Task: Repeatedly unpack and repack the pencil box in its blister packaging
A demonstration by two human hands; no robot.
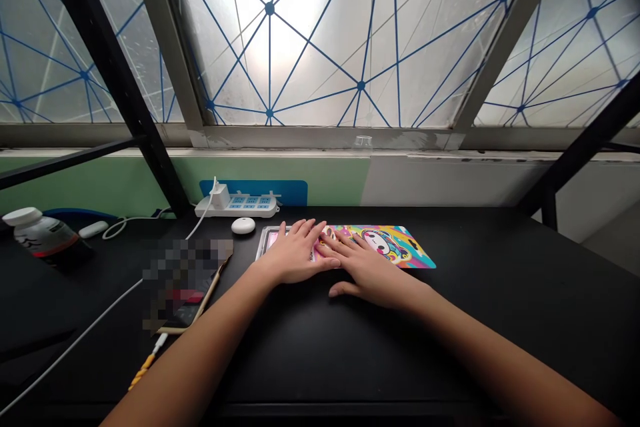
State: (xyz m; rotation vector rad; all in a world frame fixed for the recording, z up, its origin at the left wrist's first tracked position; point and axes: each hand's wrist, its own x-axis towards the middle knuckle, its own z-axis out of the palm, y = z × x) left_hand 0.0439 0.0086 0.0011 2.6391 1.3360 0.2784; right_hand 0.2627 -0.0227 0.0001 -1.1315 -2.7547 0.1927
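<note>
A colourful cartoon-printed card (410,250) lies flat near the back of the black table. At its left end is a clear-edged tray or case (261,243), mostly covered by my left hand. Fingers stretched forward, my left hand (295,255) rests flat over the tray and the card's left part. My right hand (367,272) lies flat on the card's middle, its fingers spread and its fingertips touching or nearly touching my left hand. Neither hand grips anything. What lies under the palms is hidden.
A small white round case (243,225) sits left of the tray, before a white power strip (237,204). To the left are a partly blurred tablet-like device (193,293) with a cable (145,370), and a bottle (47,240). Black frame bars (113,73) slant beside the window.
</note>
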